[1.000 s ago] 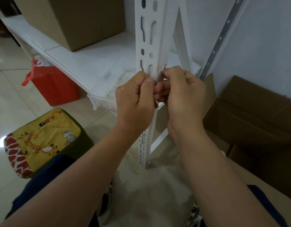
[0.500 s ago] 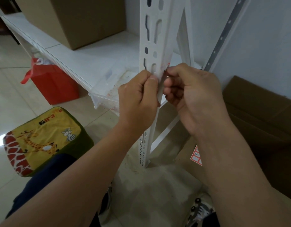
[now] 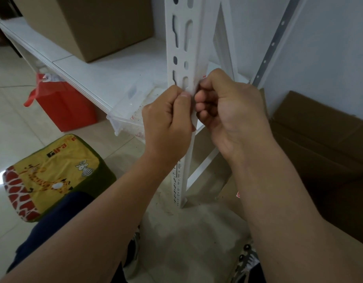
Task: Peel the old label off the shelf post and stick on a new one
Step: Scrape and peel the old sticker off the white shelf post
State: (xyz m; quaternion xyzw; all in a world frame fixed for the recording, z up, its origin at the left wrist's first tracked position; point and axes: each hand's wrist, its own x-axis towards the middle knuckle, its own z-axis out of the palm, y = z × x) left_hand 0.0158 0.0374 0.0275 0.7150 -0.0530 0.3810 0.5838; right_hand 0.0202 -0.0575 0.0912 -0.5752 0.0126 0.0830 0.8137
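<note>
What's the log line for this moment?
left hand: grips shelf post | right hand: picking at label edge | label: on post

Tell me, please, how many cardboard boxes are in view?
2: one box on the shelf, upper left; one open box on the floor, right. Others may be hidden.

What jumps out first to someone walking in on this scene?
Two bare hands meet at the white slotted shelf post in the middle: the left hand grips it, and the right hand picks at a red-edged label on its edge. At lower left, a bright giraffe-print cushion sits on the floor.
</note>
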